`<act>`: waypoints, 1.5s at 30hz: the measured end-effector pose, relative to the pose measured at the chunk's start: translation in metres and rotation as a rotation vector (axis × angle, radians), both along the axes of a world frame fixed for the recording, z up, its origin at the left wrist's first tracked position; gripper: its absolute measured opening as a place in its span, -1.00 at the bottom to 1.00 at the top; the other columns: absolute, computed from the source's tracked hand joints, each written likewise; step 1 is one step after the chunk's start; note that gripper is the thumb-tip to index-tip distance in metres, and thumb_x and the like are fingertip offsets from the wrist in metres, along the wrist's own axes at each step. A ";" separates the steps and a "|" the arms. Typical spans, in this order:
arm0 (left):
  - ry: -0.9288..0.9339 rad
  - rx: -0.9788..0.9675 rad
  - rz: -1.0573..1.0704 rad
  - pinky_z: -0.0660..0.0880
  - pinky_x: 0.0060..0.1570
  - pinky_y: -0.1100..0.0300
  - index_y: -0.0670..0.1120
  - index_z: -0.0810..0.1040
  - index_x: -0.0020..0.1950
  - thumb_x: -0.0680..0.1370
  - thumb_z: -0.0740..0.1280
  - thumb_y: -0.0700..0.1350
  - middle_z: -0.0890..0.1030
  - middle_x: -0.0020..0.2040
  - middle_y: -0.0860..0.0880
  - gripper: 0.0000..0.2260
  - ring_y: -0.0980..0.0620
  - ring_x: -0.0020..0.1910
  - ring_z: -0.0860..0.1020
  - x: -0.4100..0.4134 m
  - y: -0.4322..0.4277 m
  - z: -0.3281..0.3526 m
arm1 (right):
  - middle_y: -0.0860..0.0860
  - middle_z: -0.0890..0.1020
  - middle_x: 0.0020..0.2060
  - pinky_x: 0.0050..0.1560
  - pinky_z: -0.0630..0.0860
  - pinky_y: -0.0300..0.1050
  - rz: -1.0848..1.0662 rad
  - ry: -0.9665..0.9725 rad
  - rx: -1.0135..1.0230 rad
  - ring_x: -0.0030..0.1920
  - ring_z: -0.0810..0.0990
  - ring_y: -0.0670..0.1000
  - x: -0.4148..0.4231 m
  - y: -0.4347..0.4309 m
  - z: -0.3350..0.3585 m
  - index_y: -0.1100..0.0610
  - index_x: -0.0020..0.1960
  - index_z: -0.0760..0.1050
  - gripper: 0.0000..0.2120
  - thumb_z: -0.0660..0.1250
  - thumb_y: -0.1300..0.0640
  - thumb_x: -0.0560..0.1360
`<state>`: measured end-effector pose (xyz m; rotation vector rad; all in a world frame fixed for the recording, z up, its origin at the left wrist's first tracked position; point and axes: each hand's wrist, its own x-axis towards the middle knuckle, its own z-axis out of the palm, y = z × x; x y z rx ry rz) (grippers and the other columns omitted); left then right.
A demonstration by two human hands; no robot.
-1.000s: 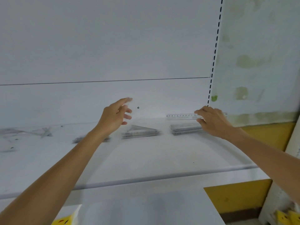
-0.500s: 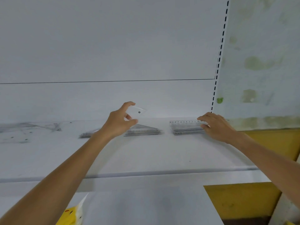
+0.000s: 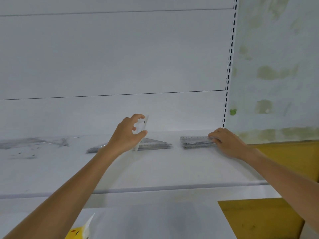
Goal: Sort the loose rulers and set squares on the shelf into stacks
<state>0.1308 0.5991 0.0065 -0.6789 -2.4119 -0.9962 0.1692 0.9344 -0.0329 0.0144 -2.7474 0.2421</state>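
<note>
A clear plastic piece (image 3: 141,129), holed near its top, stands almost upright, pinched in the left hand (image 3: 126,135); a set-square stack (image 3: 153,145) lies flat just below those fingers; a ruler stack (image 3: 195,143) lies under the right hand (image 3: 227,144)'s fingertips; loose pieces (image 3: 34,144) sprawl far left.

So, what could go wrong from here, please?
The left hand pinches the clear piece by its top end, so it could slip and drop. Lowered carelessly, it may knock the triangle stack askew. The right hand, resting on the ruler stack, could shove it crooked.
</note>
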 end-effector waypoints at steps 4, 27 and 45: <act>0.042 0.144 -0.007 0.38 -0.28 0.57 0.03 0.38 0.07 0.41 0.45 -0.15 0.50 -0.01 0.09 -0.67 0.23 -0.17 0.51 0.000 0.004 0.001 | 0.05 0.43 0.26 0.20 0.34 -0.10 -0.064 0.039 0.090 0.26 0.37 0.05 0.003 -0.009 0.004 0.07 0.32 0.41 -0.63 0.08 0.27 0.56; -0.077 -0.227 0.089 0.35 0.22 0.11 0.04 0.54 0.21 0.47 0.30 0.19 0.56 0.22 0.09 -0.62 0.07 0.22 0.46 -0.064 0.011 -0.049 | -0.15 0.46 0.23 0.31 0.25 -0.18 0.318 -0.045 -0.069 0.27 0.34 -0.07 0.041 -0.126 -0.016 -0.04 0.27 0.41 -0.69 0.11 -0.07 0.57; -0.059 -0.163 0.035 0.38 0.16 0.13 -0.02 0.51 0.18 0.52 0.28 -0.06 0.52 0.15 0.00 -0.77 0.04 0.16 0.46 -0.046 -0.008 -0.041 | -0.12 0.53 0.18 0.27 0.30 -0.16 0.354 0.010 0.081 0.22 0.40 -0.05 0.032 -0.132 -0.011 0.00 0.20 0.48 -0.72 0.13 0.01 0.55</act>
